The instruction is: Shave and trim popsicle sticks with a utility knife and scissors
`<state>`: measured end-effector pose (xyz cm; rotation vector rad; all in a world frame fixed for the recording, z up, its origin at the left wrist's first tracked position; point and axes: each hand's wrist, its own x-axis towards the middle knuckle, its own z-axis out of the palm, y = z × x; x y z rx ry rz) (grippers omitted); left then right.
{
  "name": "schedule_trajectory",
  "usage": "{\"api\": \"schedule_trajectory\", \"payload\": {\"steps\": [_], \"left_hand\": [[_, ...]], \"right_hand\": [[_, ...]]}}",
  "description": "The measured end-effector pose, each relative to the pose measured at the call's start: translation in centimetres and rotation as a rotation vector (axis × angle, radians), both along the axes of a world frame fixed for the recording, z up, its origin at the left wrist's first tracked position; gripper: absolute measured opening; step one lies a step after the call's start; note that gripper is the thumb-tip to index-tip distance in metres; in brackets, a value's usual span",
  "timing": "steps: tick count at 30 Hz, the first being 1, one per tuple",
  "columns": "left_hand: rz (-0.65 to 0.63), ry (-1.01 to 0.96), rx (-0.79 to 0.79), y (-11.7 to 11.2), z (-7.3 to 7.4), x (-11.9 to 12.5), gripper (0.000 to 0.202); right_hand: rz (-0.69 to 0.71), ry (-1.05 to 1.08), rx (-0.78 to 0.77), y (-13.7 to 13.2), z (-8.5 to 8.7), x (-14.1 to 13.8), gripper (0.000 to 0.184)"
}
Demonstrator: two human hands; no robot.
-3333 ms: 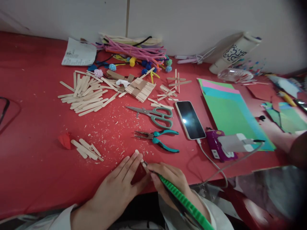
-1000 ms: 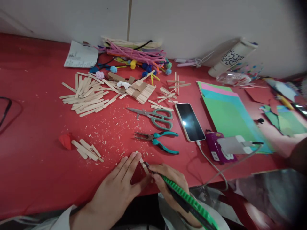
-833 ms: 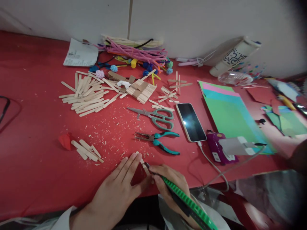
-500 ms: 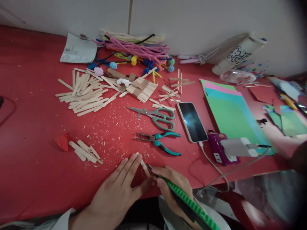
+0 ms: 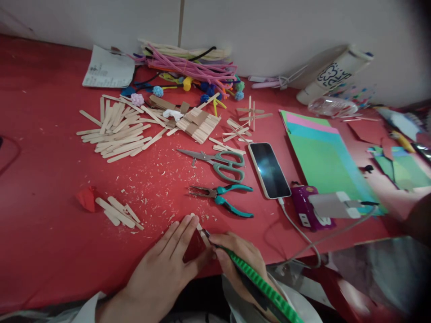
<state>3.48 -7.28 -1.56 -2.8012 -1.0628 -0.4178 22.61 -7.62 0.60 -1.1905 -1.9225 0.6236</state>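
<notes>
My left hand [image 5: 164, 264] lies on the red table with its fingers stretched out. It pins a wooden craft stick [image 5: 204, 237] between the fingertips at the far end and the thumb at the near end. Wrapped around a green and black utility knife [image 5: 259, 282] is my right hand [image 5: 239, 255]. The knife's tip touches the stick near its middle, just right of my left fingertips. Beyond my hands lie teal-handled pliers [image 5: 218, 195] and grey-green scissors [image 5: 218, 162], both untouched.
Wood shavings and short cut sticks [image 5: 116, 211] lie on the left. Behind are a pile of craft sticks [image 5: 121, 128] and pink pipe cleaners [image 5: 191, 67]. To the right are a phone [image 5: 269, 170] with a cable, a purple power bank [image 5: 305, 206] and coloured paper [image 5: 323, 157].
The knife tip has moved slightly left and down, from beside the craft stick onto it. My left hand stays in place. The view has shifted very slightly.
</notes>
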Motion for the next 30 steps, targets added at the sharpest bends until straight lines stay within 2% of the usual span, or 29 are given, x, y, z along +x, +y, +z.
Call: {"api": "schedule_trajectory", "payload": {"steps": [13, 19, 24, 30], "left_hand": [[-0.018, 0.004, -0.005, -0.12, -0.26, -0.13, 0.076], [-0.004, 0.003, 0.001, -0.05, -0.21, -0.08, 0.072], [-0.002, -0.008, 0.005, 0.05, -0.15, -0.02, 0.071], [-0.008, -0.029, -0.004, 0.08, -0.20, -0.05, 0.071]], "right_hand": [[-0.027, -0.040, 0.050, 0.01, 0.14, 0.01, 0.015], [-0.044, -0.076, 0.050, 0.03, 0.11, 0.01, 0.015], [0.002, -0.069, 0.073, 0.17, 0.18, -0.15, 0.017], [-0.005, -0.079, 0.096, 0.16, 0.42, -0.20, 0.016]]}}
